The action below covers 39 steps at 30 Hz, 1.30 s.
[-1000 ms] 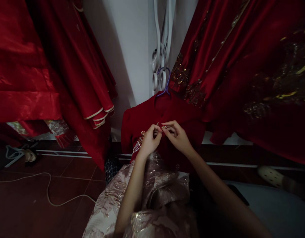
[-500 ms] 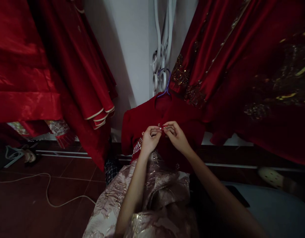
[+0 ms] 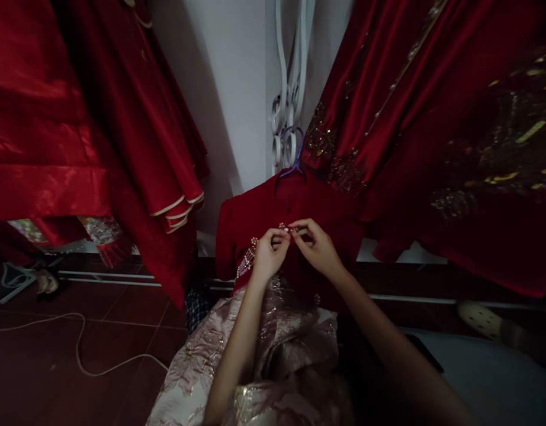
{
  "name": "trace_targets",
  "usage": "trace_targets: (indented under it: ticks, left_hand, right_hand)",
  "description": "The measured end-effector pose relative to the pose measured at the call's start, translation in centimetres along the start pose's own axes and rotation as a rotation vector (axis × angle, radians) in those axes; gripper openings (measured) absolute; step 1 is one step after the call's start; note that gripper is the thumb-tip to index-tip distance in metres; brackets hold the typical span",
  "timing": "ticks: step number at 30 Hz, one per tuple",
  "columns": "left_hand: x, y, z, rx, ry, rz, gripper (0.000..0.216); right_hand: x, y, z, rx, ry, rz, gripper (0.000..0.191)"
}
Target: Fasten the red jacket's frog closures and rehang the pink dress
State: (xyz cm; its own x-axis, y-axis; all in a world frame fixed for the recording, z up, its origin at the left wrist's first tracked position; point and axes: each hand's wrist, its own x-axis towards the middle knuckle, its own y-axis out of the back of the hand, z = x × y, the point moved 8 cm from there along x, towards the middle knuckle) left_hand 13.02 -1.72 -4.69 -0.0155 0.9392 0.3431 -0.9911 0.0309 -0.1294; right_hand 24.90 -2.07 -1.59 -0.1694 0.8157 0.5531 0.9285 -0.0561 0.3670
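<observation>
Red garments (image 3: pixel 140 118) around red top (image 3: pixel 250 213)

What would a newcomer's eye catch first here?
The dark-red cloth garment on a purple plastic-looking hanger, centre, where the left hand and right hand pinch small pale beaded trim. Next, bright-red satin cloth hanging far left. Below the hands, glossy pink-and-white brocade fabric.

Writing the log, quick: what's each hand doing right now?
Left hand: closed, pinching small beadwork at the front of the red garment.
Right hand: closed, pinching at the same beadwork; finer detail too small to tell.
</observation>
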Motion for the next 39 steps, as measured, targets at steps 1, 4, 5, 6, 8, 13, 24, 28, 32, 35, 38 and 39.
trace_targets:
  ticks: [1,4,5,6,8,13,24,28,32,35,38,39]
  left_hand:
    - [0.0,0.0,0.0,0.008,-0.002,0.003,0.013]
    - [0.1,0.2,-0.3,0.010,0.002,0.014,0.016]
    - [0.1,0.2,-0.3,0.014,0.001,0.014,0.016]
    - [0.1,0.3,-0.3,0.024,-0.003,0.013,0.017]
    - [0.0,0.3,-0.2,0.061,-0.024,0.007,0.017]
    - [-0.6,0.1,1.5,0.265,-0.143,0.020,0.014]
    - [-0.9,-0.3,2.3,0.379,-0.191,0.022,0.015]
    - [-1.0,-0.3,2.6,0.388,-0.229,0.025,0.010]
    - [-1.1,-0.5,3.2,0.414,-0.270,0.014,0.008]
    - [-1.1,-0.7,3.7,0.503,-0.310,-0.014,0.008]
    - [-1.0,-0.8,4.1,0.591,-0.344,-0.047,0.008]
    - [-0.9,-0.9,4.1,0.606,-0.352,-0.061,0.008]
  right_hand:
    - [0.0,0.0,0.0,-0.012,0.004,0.002,0.020]
    - [0.0,0.1,-0.2,-0.035,0.014,0.009,0.022]
    - [0.0,0.2,-0.2,-0.048,0.018,0.010,0.023]
    - [0.1,0.2,-0.4,-0.064,0.025,0.010,0.023]
    - [0.2,0.3,-0.8,-0.107,0.045,0.012,0.023]
    - [0.2,0.8,-2.0,-0.174,0.092,0.036,0.026]
    - [0.2,1.2,-2.1,-0.167,0.096,0.009,0.030]
    - [0.3,1.2,-1.9,-0.136,0.068,-0.027,0.032]
    - [0.5,1.2,-1.8,-0.135,0.053,-0.034,0.031]
    - [0.6,1.2,-1.9,-0.121,0.060,-0.036,0.028]
    - [0.7,1.1,-2.3,-0.102,0.084,-0.062,0.026]
    - [0.8,1.0,-2.4,-0.100,0.094,-0.076,0.025]
